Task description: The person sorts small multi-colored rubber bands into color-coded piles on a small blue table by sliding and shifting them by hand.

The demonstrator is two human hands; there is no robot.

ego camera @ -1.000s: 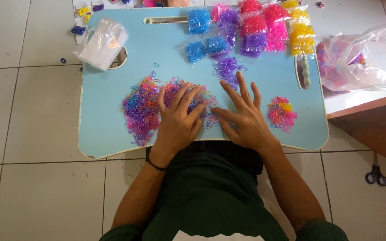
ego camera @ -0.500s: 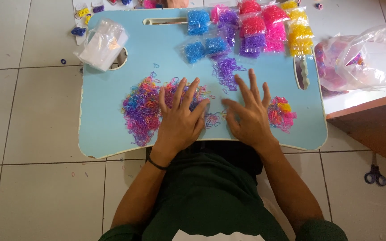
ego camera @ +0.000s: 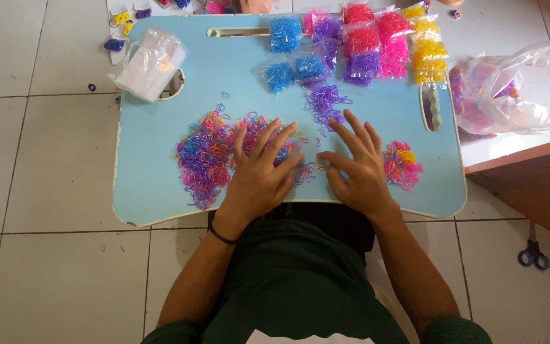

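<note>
A light blue lap table (ego camera: 154,159) lies on the tiled floor in front of me. My left hand (ego camera: 259,172) rests flat, fingers spread, on a big mixed heap of small rubber bands (ego camera: 205,156) in purple, pink and orange. My right hand (ego camera: 358,165) lies flat beside it, fingers apart, between a loose purple heap (ego camera: 324,100) and a small pink and yellow heap (ego camera: 402,164). Neither hand grips anything.
Small bags of sorted bands in blue (ego camera: 286,33), purple (ego camera: 364,64), pink (ego camera: 393,28) and yellow (ego camera: 429,54) line the table's far edge. A clear bag bundle (ego camera: 149,64) sits at far left, a large plastic bag (ego camera: 523,89) to the right, scissors (ego camera: 533,251) on the floor.
My right hand has slid a little to the right and back toward me over the table. My left hand stays on the mixed heap, its fingers shifting slightly.
</note>
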